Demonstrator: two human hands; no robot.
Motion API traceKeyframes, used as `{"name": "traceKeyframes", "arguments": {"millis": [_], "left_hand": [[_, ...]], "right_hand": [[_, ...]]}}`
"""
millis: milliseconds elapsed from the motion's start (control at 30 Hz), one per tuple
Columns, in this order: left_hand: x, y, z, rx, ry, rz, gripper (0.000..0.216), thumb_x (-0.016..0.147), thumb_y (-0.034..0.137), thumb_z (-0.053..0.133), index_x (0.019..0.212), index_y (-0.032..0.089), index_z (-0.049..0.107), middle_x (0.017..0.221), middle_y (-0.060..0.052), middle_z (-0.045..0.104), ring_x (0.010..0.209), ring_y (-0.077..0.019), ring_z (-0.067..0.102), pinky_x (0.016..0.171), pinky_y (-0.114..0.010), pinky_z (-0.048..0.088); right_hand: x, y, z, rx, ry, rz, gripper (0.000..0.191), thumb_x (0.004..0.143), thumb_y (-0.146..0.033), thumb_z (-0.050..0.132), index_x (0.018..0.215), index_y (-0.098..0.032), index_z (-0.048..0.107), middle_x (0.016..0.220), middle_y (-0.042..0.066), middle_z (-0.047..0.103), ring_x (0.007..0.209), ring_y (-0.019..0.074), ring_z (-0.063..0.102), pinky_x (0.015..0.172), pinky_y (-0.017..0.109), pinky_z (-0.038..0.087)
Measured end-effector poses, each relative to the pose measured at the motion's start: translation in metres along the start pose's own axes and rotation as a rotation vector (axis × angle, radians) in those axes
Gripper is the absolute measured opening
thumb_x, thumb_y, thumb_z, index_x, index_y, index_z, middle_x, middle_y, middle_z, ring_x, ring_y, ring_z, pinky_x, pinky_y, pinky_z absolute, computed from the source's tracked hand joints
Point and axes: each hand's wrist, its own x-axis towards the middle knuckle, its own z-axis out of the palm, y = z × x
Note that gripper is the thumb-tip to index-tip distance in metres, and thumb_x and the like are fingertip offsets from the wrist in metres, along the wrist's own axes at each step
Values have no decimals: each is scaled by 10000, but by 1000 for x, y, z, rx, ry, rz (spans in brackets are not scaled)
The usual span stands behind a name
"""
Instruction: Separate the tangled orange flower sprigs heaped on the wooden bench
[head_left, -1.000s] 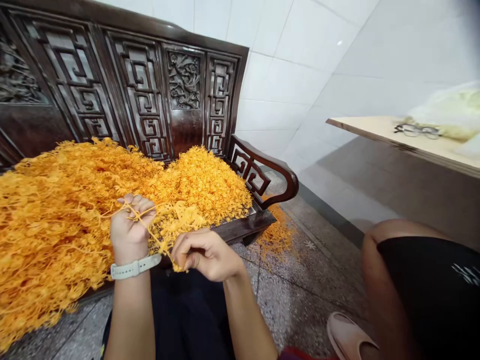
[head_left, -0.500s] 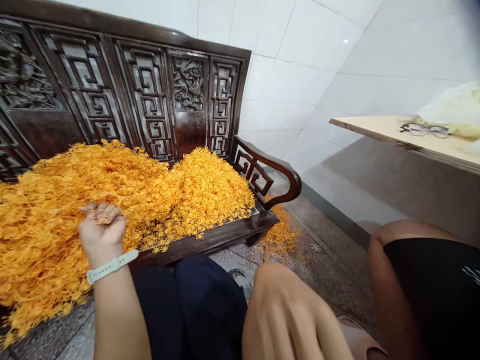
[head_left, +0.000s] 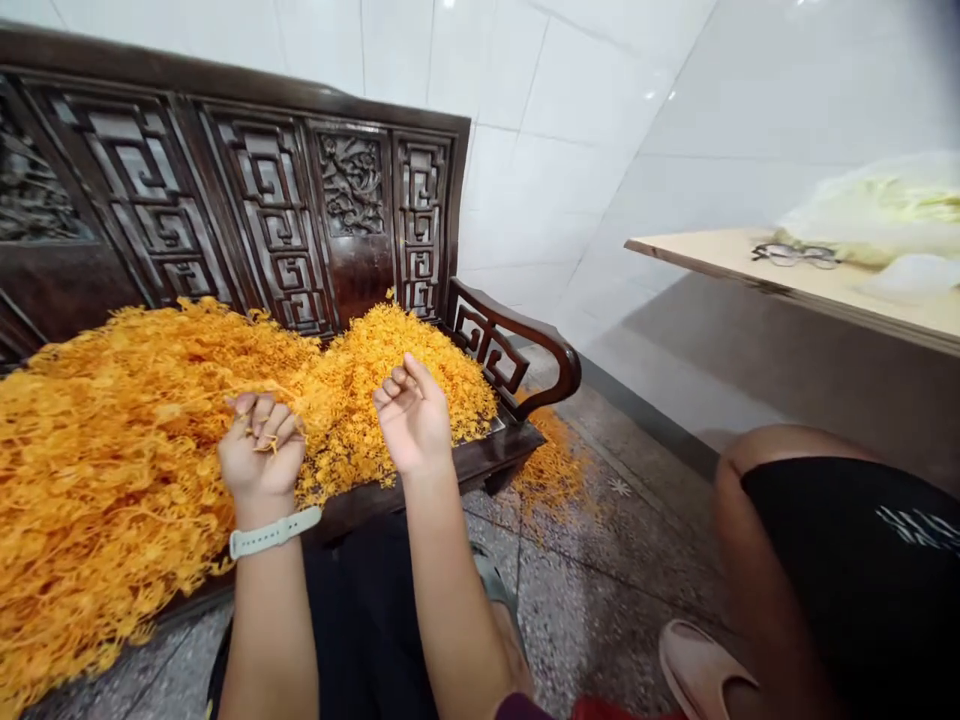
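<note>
Dk carved-wood bench [head_left: 364, 275] by white tiled wall [head_left: 517, 210], yellow-orange stringy pile [head_left: 135, 450] to front edge. L hand [head_left: 262, 450] curled round orange strands [head_left: 271, 440]; R hand [head_left: 416, 420] raised, half-curled, empty.

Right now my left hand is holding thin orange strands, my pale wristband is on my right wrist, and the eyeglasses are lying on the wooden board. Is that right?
Not quite: the head view shows the pale wristband on your left wrist. Your left hand is holding thin orange strands, and the eyeglasses are lying on the wooden board.
</note>
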Motion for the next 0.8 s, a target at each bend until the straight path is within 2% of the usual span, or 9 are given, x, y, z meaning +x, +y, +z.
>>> {"name": "traceKeyframes", "arguments": {"millis": [133,233,333,400,467,533,600,700,800], "left_hand": [[-10,-22,20,-19,-9,16,295,1054,75,377,787,194,411,582,90,310,363,-39,232,426,-159,299],[-22,-35,34,67,-17,128,331,1039,185,513,751,203,351,592,85,260,394,-53,137,394,-163,236],[-33,-37,44,198,-26,143,501,1028,409,560,683,202,262,586,72,209,406,-65,83,380,-205,236],[-37,-31,48,305,-62,79,607,1018,554,524,619,196,240,564,53,216,395,-74,146,400,-237,307],[-37,-21,48,467,-145,0,704,987,693,469,529,194,276,538,15,285,425,-111,321,477,-289,432],[-33,-12,46,713,-237,-46,748,956,768,442,467,202,403,559,-45,438,583,-186,538,646,-360,544],[-29,-4,41,991,-285,-33,707,957,753,468,527,206,591,681,-103,621,882,-272,666,898,-419,557],[-28,5,38,1251,-335,35,687,988,745,391,801,207,776,990,-138,762,1299,-335,584,1190,-475,373],[-38,9,47,1472,-500,-40,745,920,831,413,1108,217,792,1242,-137,735,1408,-368,506,1237,-518,291]], "right_hand": [[-12,8,-10,-334,92,-166,245,798,-318,781,960,-215,628,982,6,638,826,117,573,704,232,451],[-14,19,-12,-597,-29,-207,321,890,-463,699,1135,-255,689,1242,25,645,1097,150,593,873,264,476],[-20,28,-6,-647,-256,-147,313,956,-507,611,978,-214,718,1030,29,678,980,149,618,910,291,487],[-24,29,-1,-625,-242,-185,307,939,-481,661,806,-204,659,809,-1,606,774,122,565,797,269,490],[-27,24,2,-602,-125,-271,336,910,-464,715,734,-214,574,704,-26,508,655,108,465,683,250,462],[-28,14,2,-591,-22,-348,359,912,-464,713,727,-224,522,682,-32,459,620,106,413,646,247,450],[-29,2,1,-591,29,-430,348,934,-458,682,742,-227,506,698,-29,452,625,104,408,661,248,457],[-29,-11,-2,-665,18,-565,303,950,-434,663,783,-221,528,756,-24,465,673,97,439,702,247,450],[-30,-15,-3,-797,-14,-684,269,943,-415,679,824,-211,551,789,-21,470,734,102,465,742,260,436]]}}
